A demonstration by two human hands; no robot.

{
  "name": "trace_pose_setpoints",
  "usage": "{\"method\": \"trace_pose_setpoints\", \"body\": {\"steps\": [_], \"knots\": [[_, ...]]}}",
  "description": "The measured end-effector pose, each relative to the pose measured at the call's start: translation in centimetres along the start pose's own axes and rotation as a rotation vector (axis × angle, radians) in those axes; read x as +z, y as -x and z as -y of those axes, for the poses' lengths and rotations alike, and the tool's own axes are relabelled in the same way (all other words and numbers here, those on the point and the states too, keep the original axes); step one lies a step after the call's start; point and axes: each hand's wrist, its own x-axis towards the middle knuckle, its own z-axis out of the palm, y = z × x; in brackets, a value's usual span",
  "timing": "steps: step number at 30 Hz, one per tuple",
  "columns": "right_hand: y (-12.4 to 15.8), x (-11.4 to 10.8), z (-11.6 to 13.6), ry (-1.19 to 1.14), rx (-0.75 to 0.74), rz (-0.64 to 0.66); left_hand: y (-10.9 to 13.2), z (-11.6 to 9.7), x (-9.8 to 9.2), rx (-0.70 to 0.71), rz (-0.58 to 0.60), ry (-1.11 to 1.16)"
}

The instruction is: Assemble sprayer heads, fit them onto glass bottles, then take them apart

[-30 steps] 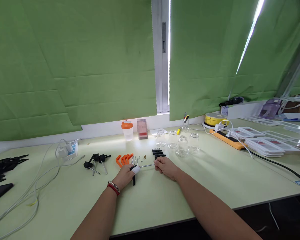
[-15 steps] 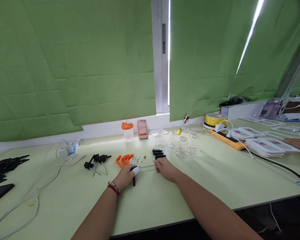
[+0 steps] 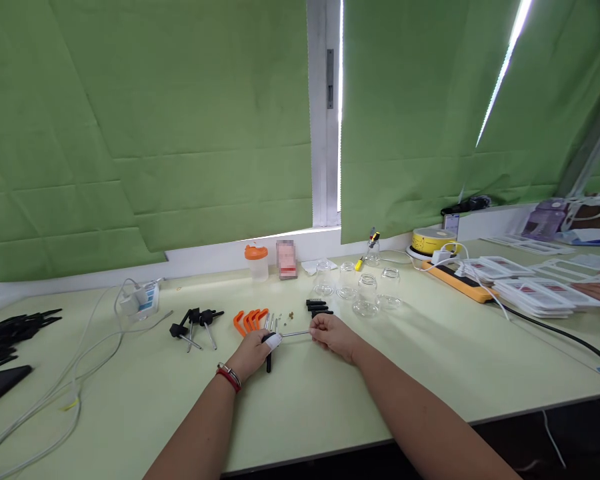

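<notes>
A thin metal rod [image 3: 296,333] runs between my two hands. My left hand [image 3: 255,348] is closed on a black part at the rod's left end; white tape wraps its thumb. My right hand [image 3: 333,333] pinches the rod's right end. Under my left hand a black handle [image 3: 269,362] sticks out toward me. Orange hooked parts [image 3: 251,320] with metal shafts lie just behind my left hand. Black brush-like pieces [image 3: 319,307] lie behind my right hand. Between these groups are tiny brass-coloured bits [image 3: 291,315].
Several clear glass jars [image 3: 367,297] stand behind my right hand. Black-headed metal pieces [image 3: 195,323] and white cables [image 3: 75,373] lie left. An orange-lidded cup [image 3: 257,262] stands by the wall. At right are an orange power strip [image 3: 457,281], white frames [image 3: 535,293] and another person's hand [image 3: 597,292].
My hands keep nearly the same hold on the rod. The whole view has shifted slightly, and the other person's hands at the far right have moved a little.
</notes>
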Motion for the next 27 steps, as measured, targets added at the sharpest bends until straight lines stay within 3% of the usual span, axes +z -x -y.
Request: {"method": "trace_pose_setpoints", "body": {"steps": [22,27], "knots": [[-0.21,0.47,-0.17,0.087,-0.016,-0.032,0.53,-0.28,0.0,0.082,-0.024,0.01],[-0.25,0.53,-0.35,0.046,-0.03,-0.024,0.64,-0.53,-0.35,0.081,-0.127,-0.091]]}}
